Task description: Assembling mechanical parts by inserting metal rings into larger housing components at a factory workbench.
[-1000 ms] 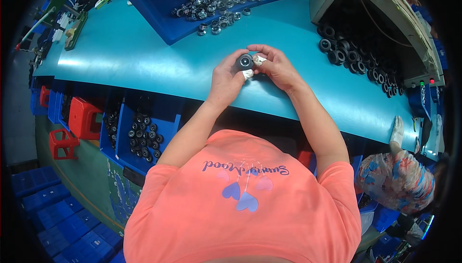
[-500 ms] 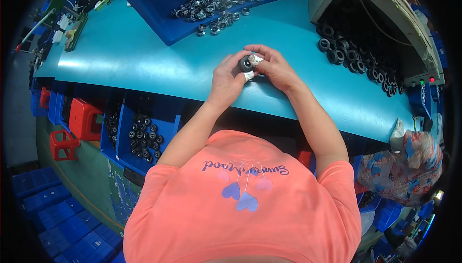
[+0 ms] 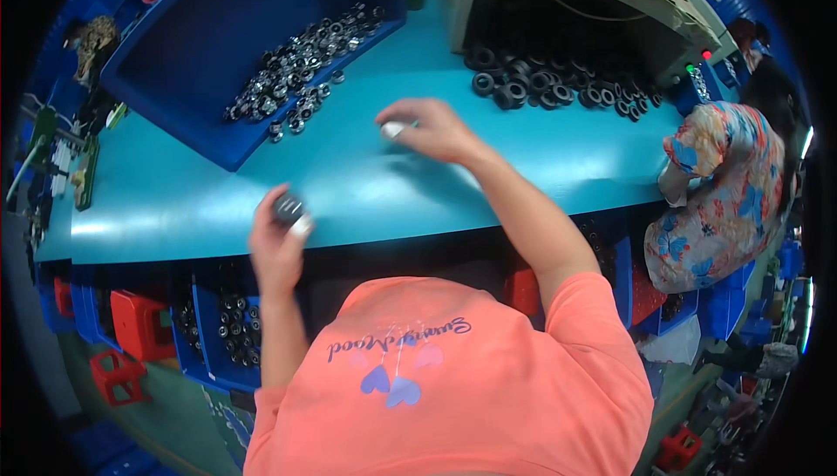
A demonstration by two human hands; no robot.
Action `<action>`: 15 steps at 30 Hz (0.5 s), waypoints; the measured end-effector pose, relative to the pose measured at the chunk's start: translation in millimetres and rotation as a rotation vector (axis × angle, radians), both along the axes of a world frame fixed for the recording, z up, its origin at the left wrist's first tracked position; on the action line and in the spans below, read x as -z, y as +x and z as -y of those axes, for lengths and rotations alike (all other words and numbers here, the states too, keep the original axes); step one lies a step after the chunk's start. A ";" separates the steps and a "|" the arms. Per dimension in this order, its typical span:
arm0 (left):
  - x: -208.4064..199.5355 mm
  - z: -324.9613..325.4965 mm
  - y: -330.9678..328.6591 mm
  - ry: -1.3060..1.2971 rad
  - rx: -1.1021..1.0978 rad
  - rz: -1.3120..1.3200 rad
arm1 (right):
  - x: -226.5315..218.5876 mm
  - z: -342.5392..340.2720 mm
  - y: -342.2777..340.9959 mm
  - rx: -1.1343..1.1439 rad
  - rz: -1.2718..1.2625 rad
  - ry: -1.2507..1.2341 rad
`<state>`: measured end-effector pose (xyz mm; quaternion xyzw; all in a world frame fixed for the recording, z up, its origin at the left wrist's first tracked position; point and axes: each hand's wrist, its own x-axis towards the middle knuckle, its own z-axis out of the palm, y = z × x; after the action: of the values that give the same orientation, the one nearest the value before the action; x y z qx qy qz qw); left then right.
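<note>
My left hand (image 3: 277, 236) is closed on a black round part (image 3: 289, 208), held over the near edge of the turquoise table. The part shows a dark disc face with faint pale marks; its exact kind is unclear. My right hand (image 3: 429, 132) is over the table, slightly blurred, fingers curved and a little apart with nothing seen in them. White wraps cover both thumb tips. To the right hand's far right lies a pile of black rings (image 3: 540, 88). Shiny clear-and-dark round pieces (image 3: 301, 62) are heaped at the mouth of a blue bin (image 3: 187, 57), some spilling onto the table.
A pale arched machine housing (image 3: 460, 5) stands behind the rings. At the right, a person in a floral top (image 3: 724, 188) sits by the table (image 3: 366, 206). Below the edge are blue bins of black round parts (image 3: 234, 329) and red stools (image 3: 138, 326).
My hands, together around the part before, have separated. The left has gone left and nearer with the black round part; the right has let go and moved apart. The view has turned right.
</note>
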<state>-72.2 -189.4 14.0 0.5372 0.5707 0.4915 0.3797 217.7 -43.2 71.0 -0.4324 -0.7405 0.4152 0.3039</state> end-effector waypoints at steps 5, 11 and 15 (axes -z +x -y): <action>-4.8 125.0 -136.2 -0.415 -0.164 -0.689 | -16.2 -54.3 98.8 0.432 0.352 0.431; 16.0 198.5 -201.9 -0.467 -0.330 -1.047 | -0.2 -94.0 136.6 0.608 0.782 0.409; -29.3 114.1 -101.1 -0.120 -0.267 -0.688 | 8.6 -98.9 132.7 0.605 0.606 0.423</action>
<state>-173.3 -303.5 43.3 0.5688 0.7576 0.2931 0.1292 350.4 55.7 62.4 -0.6588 -0.7049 0.0037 0.2627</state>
